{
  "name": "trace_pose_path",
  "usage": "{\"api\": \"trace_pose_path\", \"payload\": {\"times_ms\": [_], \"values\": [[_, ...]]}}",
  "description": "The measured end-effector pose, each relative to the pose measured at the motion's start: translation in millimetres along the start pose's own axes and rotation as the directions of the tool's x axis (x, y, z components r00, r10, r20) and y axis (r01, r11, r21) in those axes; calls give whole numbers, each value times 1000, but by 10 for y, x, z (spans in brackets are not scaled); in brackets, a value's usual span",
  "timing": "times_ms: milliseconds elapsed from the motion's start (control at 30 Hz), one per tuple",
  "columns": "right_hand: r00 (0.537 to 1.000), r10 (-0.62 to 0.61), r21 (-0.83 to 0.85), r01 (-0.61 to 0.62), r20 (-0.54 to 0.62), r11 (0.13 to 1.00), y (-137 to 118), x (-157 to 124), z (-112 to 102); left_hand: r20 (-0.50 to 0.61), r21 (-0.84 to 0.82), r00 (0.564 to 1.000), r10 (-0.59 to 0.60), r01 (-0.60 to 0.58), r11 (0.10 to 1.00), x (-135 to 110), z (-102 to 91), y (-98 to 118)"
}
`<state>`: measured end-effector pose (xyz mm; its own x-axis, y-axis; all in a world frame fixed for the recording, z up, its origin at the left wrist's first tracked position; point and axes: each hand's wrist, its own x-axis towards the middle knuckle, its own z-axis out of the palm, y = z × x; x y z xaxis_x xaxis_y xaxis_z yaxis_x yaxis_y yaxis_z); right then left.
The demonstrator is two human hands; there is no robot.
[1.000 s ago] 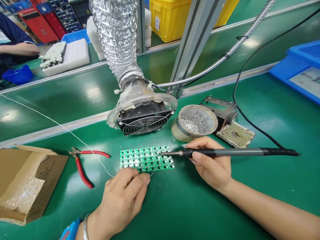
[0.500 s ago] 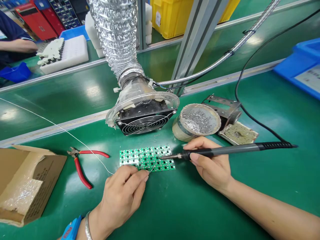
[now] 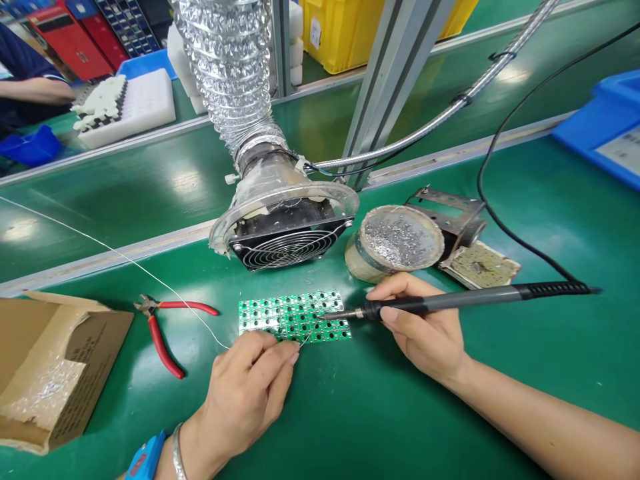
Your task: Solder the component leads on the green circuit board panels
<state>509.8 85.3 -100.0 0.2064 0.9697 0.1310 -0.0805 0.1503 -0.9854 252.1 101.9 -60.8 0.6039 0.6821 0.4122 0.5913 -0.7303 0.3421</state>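
Note:
A green circuit board panel (image 3: 290, 315) with rows of dark round spots lies flat on the green table. My left hand (image 3: 255, 387) is closed on a thin solder wire (image 3: 200, 316), and its fingers cover the panel's lower left edge. The wire's short free end pokes out past my fingertips over the panel. In my right hand (image 3: 425, 327) a soldering iron (image 3: 450, 302) is gripped like a pen, its tip pointing left over the right half of the panel, close to the wire end. Whether tip and wire touch the board is too small to tell.
Behind the panel hangs a fume extractor fan (image 3: 293, 247) on a foil duct. A tub of solder bits (image 3: 370, 260) and an iron stand with sponge (image 3: 480, 265) sit behind my right hand. Red-handled cutters (image 3: 163, 337) and a cardboard box (image 3: 95, 373) lie left. A co-worker's arm (image 3: 37, 90) shows far left.
The solder wire's free end now reaches further up and right, closer to the iron's tip. Both hands have barely moved, and the panel stays put.

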Motion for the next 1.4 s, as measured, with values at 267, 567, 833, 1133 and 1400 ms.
{"api": "trace_pose_path", "payload": {"times_ms": [267,567,833,1133,1400], "values": [[1000,16,-43,-15,15,999,-19,18,15,15,-6,1000,-3,3,1000,2,11,1],[1000,1,-20,-1,21,1000,-37,20,27,16,-3,1000,-2,2,1000,9,45,-19],[1000,-14,43,15,-21,999,-72,4,3,-5,3,1000,2,-2,1000,-17,-3,3],[999,41,-17,-41,-18,999,-53,6,53,10,13,1000,-20,20,1000,-23,-13,-8],[998,31,-104,-25,53,994,-59,10,68,12,20,999,-39,39,999,-23,-15,-32]]}}
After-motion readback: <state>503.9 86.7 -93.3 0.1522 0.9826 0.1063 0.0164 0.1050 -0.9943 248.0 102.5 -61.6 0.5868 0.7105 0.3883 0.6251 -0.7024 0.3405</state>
